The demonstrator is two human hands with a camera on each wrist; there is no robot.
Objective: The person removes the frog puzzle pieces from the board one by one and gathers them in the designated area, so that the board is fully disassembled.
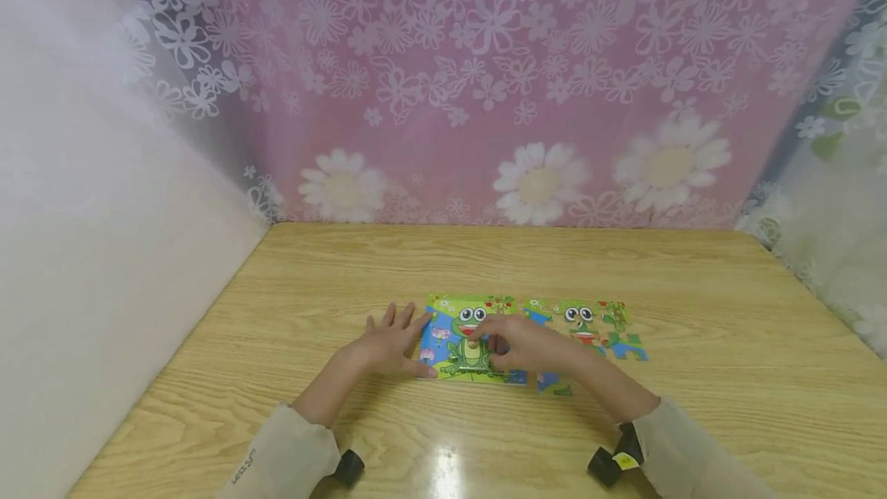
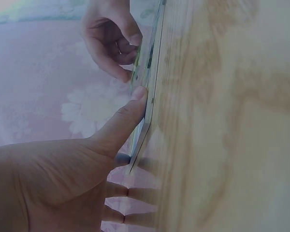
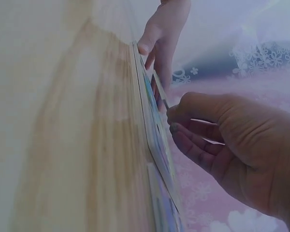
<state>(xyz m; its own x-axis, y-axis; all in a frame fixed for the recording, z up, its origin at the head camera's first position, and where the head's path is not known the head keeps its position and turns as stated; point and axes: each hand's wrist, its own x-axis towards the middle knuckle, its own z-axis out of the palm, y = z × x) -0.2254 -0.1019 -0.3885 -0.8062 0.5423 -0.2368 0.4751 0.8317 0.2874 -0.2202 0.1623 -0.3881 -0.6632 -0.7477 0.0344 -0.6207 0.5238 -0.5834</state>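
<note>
A frog picture board point(image 1: 440, 368) lies flat on the table, showing a green frog with a red mouth between blue water and pink flowers. My left hand point(image 1: 388, 349) is spread at its left side, the thumb point(image 2: 128, 118) pressing on the near left corner. Over the middle of the board, my right hand point(image 1: 523, 341) pinches a thin puzzle piece point(image 3: 160, 89) between thumb and fingers. The piece is tilted, edge-on in the right wrist view. Just to the right lies a partly filled frog puzzle point(image 1: 627, 345), its near part hidden by the right hand and forearm.
The wood-grain table point(image 1: 728, 329) reaches back to a pink flowered curtain point(image 1: 430, 98). A pale wall covering point(image 1: 104, 252) stands on the left. Black wrist devices point(image 1: 349, 468) show at both cuffs.
</note>
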